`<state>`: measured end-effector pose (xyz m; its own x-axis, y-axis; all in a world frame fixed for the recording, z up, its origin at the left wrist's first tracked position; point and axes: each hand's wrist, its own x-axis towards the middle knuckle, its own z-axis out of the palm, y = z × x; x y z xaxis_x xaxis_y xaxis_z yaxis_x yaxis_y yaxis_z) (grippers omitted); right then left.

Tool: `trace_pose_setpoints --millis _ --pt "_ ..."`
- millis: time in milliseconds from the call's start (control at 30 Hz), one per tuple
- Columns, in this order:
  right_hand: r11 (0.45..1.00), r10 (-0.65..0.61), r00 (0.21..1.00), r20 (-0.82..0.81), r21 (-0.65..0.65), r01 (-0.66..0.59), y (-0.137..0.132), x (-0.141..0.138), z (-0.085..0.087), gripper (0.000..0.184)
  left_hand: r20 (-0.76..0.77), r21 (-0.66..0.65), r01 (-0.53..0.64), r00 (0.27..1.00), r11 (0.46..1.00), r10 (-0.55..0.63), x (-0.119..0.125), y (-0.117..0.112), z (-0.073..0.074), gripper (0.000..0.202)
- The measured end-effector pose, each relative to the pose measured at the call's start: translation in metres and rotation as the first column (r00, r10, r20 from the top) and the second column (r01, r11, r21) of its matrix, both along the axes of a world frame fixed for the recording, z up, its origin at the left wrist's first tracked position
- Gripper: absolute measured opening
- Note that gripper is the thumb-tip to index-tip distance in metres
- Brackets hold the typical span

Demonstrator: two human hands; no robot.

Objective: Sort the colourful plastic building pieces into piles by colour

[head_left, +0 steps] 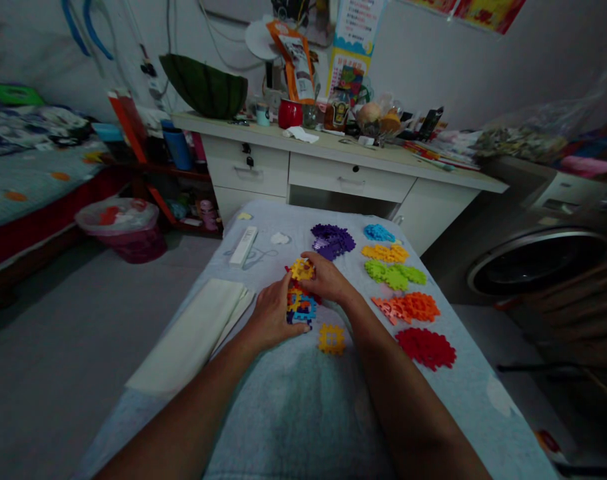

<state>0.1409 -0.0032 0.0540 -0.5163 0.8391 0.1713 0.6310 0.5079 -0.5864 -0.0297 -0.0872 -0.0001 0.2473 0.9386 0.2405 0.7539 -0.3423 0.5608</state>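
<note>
Steadying a small cluster of interlocking plastic pieces in red, yellow, blue and dark purple, the left hand wraps its left side, thumb stretched along the near edge and fingers partly spread around it. The right hand comes in from the far right, curled, its fingertips closed on a yellow piece at the cluster's far end; whether that piece is fully locked in, I cannot tell. The cluster sits near the middle of the cloth-covered table, partly hidden by the hands. Just beside it, on the near right, lies a loose yellow square. Beyond the right hand is a purple pile, and down the table's right side run a blue pile, a yellow pile, a green pile, an orange pile and, nearest, a red pile. To the left lie a folded cream sheet and a slim white bar
</note>
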Motion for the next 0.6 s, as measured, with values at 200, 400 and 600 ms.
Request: trace_pose_setpoints --millis 200,400,600 --pt "1.000 -0.008 1.000 -0.018 -0.008 0.008 0.001 0.003 0.002 0.058 0.008 -0.009 -0.001 1.000 1.000 0.001 0.001 -0.001 0.005 0.117" --pt "0.993 -0.008 1.000 -0.019 0.118 0.010 0.007 0.014 0.008 0.052 -0.004 -0.039 0.003 1.000 0.999 -0.003 0.000 -0.002 0.010 0.109" --pt "0.961 -0.117 0.991 -0.071 0.243 0.131 0.004 0.043 0.043 0.050 -0.050 -0.032 0.055 0.997 0.998 -0.057 -0.001 -0.002 0.013 0.085"
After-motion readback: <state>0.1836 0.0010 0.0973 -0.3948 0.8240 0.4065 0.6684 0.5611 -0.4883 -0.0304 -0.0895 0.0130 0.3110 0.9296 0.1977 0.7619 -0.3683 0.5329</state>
